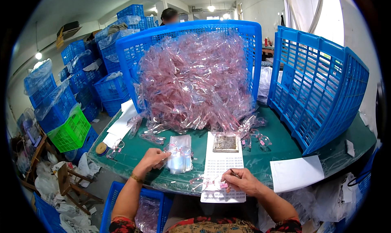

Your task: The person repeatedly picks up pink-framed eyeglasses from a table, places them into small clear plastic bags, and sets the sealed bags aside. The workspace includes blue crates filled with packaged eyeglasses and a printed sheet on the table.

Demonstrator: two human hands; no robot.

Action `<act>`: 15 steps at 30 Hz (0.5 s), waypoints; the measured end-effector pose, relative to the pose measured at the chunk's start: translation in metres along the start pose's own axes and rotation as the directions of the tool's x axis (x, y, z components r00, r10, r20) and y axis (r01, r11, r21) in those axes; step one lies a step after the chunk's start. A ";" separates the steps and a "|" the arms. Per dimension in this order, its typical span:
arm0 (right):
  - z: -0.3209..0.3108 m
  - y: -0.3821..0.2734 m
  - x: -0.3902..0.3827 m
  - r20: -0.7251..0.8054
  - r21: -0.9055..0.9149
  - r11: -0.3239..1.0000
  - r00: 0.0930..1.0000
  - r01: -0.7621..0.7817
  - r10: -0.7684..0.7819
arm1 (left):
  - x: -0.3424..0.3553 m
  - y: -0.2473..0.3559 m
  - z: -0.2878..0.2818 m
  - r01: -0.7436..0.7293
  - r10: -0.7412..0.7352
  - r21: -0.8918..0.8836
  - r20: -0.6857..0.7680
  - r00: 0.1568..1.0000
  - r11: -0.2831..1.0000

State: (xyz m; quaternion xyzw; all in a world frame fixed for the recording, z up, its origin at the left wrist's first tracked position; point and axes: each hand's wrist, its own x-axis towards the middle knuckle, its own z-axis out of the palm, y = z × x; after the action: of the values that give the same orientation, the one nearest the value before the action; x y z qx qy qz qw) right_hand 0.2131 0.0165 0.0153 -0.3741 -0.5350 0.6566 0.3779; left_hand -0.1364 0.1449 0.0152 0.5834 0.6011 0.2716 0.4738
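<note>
My left hand point(155, 159) is closed at the left edge of a stack of clear plastic bags point(180, 164), its fingertips pressed together. Thin pinkish lines show on the bags by those fingertips; what the fingers hold is too small to tell. Over the lower part of a white label sheet point(211, 166) my right hand point(243, 181) is closed around a thin dark tool point(235, 174), mostly hidden by the fingers. Against its fingertips lies a pair of eyeglasses point(199, 184) with a pink tag. A flat, worn rectangular block point(226, 143) rests on the sheet's upper part.
A tipped blue crate point(257, 49) holds a big heap of pink bagged glasses point(195, 82), spilling onto the green table point(138, 167). More loose glasses point(260, 141) lie to the right. Another blue crate point(313, 82) stands right, near white paper point(296, 173). Tape point(101, 148) sits left.
</note>
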 end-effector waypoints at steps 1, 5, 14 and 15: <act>0.000 0.000 0.000 -0.003 0.002 1.000 1.000 0.002 -0.002 | -0.001 0.000 -0.002 0.024 -0.023 -0.014 0.045 0.999 1.000; 0.000 0.002 0.000 -0.021 0.007 1.000 1.000 0.000 0.000 | -0.012 0.003 -0.002 0.117 -0.103 -0.120 0.115 0.988 0.986; 0.001 0.002 0.000 -0.056 -0.026 1.000 0.998 0.012 -0.013 | -0.056 0.003 0.013 -0.075 0.055 -0.513 -0.054 0.997 0.855; 0.002 0.003 0.000 -0.057 -0.034 0.999 0.998 0.009 -0.011 | -0.057 -0.004 0.015 -0.111 0.109 -0.610 -0.041 0.993 0.785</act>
State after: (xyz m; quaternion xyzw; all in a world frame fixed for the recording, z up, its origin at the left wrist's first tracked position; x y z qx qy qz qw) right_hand 0.2112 0.0150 0.0128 -0.3965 -0.5367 0.6346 0.3900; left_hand -0.1325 0.0859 0.0197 0.4327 0.4472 0.4792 0.6190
